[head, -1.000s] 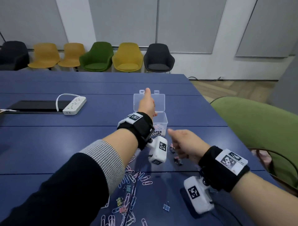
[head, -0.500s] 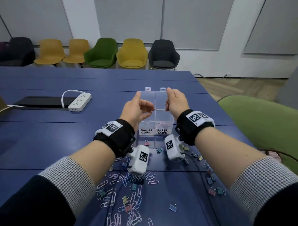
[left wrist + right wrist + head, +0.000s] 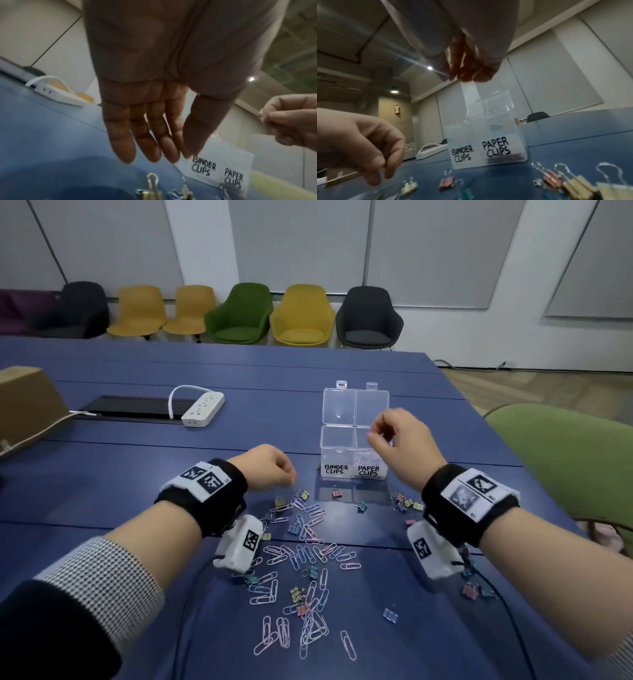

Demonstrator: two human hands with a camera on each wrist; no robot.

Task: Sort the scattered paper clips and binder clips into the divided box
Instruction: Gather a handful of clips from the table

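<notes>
Clear plastic divided box (image 3: 354, 451) sits lid-open toward the blue table's (image 3: 102, 474) far edge. Right hand (image 3: 399, 441) hovers over its PAPER CLIPS side, fingers bunched, can't tell if holding anything. Left hand (image 3: 270, 470) relaxed, empty, nearer the yellow binder clip (image 3: 304, 494) just ahead

The divided box (image 3: 354, 453) bears two handwritten black labels on its front wall: "BINDER CLIPS" on the left compartment, "PAPER CLIPS" on the right.
</notes>
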